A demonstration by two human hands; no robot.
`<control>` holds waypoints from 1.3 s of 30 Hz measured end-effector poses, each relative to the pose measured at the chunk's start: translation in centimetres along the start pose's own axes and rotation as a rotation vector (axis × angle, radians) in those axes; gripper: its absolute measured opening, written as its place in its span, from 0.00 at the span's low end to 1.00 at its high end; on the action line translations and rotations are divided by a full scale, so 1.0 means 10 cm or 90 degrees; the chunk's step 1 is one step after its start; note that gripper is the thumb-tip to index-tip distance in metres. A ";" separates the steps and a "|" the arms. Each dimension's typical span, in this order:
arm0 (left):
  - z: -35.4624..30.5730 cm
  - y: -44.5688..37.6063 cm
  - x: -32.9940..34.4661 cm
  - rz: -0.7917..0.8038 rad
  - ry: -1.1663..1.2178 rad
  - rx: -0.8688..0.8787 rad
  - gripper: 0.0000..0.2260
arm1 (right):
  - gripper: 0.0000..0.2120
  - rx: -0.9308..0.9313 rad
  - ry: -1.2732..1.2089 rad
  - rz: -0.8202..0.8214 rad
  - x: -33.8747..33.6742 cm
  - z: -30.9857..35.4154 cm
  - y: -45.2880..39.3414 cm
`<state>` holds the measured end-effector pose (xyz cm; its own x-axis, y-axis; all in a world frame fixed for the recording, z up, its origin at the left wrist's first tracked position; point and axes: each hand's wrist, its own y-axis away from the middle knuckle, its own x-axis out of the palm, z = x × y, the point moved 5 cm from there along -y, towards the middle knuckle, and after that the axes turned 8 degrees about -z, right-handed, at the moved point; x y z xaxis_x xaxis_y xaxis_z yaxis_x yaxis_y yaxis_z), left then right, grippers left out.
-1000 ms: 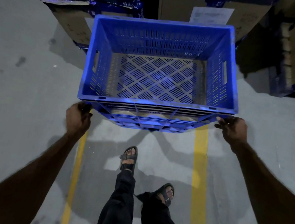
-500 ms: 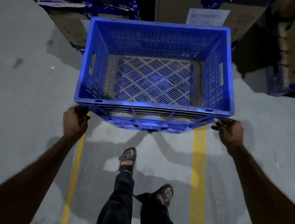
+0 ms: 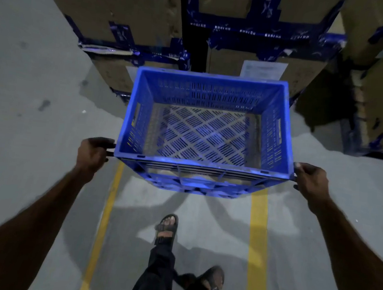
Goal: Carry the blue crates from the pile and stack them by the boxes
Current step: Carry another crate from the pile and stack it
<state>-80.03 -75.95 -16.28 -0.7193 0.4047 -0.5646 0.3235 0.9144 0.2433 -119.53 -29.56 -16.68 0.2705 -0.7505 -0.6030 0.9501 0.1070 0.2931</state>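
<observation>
Right now it's the carry step, judging by the pose: one blue crate (image 3: 207,132) is held up off the floor, level, open side up and empty, w/ the person mid-stride behind it. Left hand (image 3: 92,154) grips the near-left corner under the rim, fingers curled round the edge; right hand (image 3: 310,182) does the same at the near-right corner. Both arms reach fwd, nearly straight.

Crate sits center of view, its far wall close to the cardboard boxes (image 3: 133,16) at the far side, though whether it touches them can't be told. No other crates show, so no stack by the boxes is visible; the pile isn't in view either.

Next move, prob: a last step or so fwd, then lower the crate flat onto the floor just beside the boxes. That calls for keeping it level, squaring its far wall w/ the box faces, and getting fingers out from under the rim before it lands. If a stack does exist out of view, the base must seat on the rim below.

Surface: grey concrete floor (image 3: 22,113), stained in spots on the left, w/ two yellow lines (image 3: 257,236) running near to far; the crate hangs over the lane between them. Sandalled feet (image 3: 166,229) are in that lane. Room is dim; boxes are brown w/ blue tape, stacked high, a white paper label (image 3: 262,69) on one just past the crate.
</observation>
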 end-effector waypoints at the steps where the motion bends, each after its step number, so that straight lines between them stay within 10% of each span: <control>1: -0.07 -0.05 -0.03 -0.017 0.061 -0.062 0.21 | 0.12 0.014 -0.034 0.006 0.01 0.09 -0.02; 6: -0.50 -0.32 0.03 0.000 0.163 -0.204 0.11 | 0.26 0.067 -0.072 0.030 0.16 0.44 -0.19; 28: -0.71 -0.74 0.75 0.000 -0.180 -0.112 0.13 | 0.46 0.181 0.078 0.020 0.69 0.49 -0.71; 39: -0.79 -0.71 0.77 -0.014 -0.215 -0.092 0.05 | 0.26 0.115 0.182 0.019 0.65 0.56 -0.73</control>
<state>-92.71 -79.27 -16.10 -0.4736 0.3813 -0.7939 0.2018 0.9244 0.3235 -125.57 -38.84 -18.55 0.3541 -0.5329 -0.7686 0.9053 -0.0108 0.4246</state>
